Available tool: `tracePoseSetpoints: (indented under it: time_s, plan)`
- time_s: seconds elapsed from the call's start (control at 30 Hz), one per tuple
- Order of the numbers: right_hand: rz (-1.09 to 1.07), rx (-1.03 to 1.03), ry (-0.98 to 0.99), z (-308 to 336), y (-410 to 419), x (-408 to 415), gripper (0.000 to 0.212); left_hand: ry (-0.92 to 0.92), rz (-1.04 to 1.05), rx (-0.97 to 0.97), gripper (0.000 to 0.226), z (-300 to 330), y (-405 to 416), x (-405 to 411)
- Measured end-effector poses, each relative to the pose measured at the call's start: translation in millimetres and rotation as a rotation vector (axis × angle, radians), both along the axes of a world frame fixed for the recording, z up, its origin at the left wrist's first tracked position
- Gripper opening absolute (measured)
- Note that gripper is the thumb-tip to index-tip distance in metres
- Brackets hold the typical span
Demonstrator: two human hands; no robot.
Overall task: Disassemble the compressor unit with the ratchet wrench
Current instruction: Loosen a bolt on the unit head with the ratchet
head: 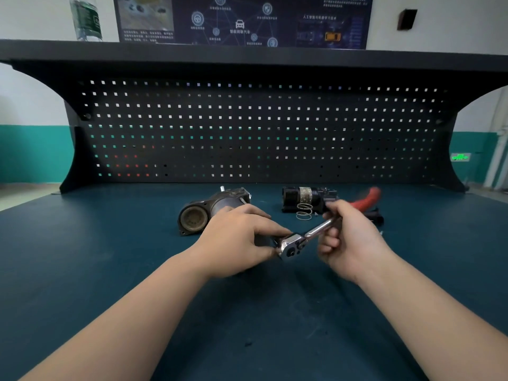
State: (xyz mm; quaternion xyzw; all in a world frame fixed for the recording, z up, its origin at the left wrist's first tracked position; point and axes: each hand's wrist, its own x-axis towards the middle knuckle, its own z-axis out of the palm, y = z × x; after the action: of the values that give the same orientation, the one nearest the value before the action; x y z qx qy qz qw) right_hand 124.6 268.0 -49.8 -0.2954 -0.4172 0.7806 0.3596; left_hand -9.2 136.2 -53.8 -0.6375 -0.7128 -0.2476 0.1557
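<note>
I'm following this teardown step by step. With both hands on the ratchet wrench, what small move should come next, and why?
Probably carry the ratchet wrench to the compressor unit. The right hand grips its handle, the left hand pinches at its head, and the tool is off any fastener, with the unit lying just behind.

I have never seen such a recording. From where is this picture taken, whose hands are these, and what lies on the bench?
The one picture comes from a camera worn on a person's head, looking down at their own hands. There is no robot. The right hand grips the handle of a ratchet wrench; the left hand pinches at its head. Behind them on the blue-green bench lie a grey compressor housing, a black motor part, a loose spring and something red, too blurred to name.
</note>
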Motion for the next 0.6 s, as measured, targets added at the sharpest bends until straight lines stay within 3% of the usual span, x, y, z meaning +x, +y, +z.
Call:
tracePoseSetpoints:
  time_s: [0.27,0.43,0.53,0.6]
  plan:
    - [-0.057,0.457,0.272,9,-4,5,0.021,-0.102,0.030,0.097,0.023,-2,1,5]
    - [-0.153,0.724,0.178,8,-9,10,0.028,-0.111,0.041,0.089,0.023,-2,1,6]
    - [-0.183,0.702,0.105,9,-9,9,0.028,-0.117,0.042,0.099,0.022,-3,2,5]
    - [-0.197,0.551,0.019,9,-5,8,0.027,-0.124,0.053,0.123,0.021,-4,3,6]
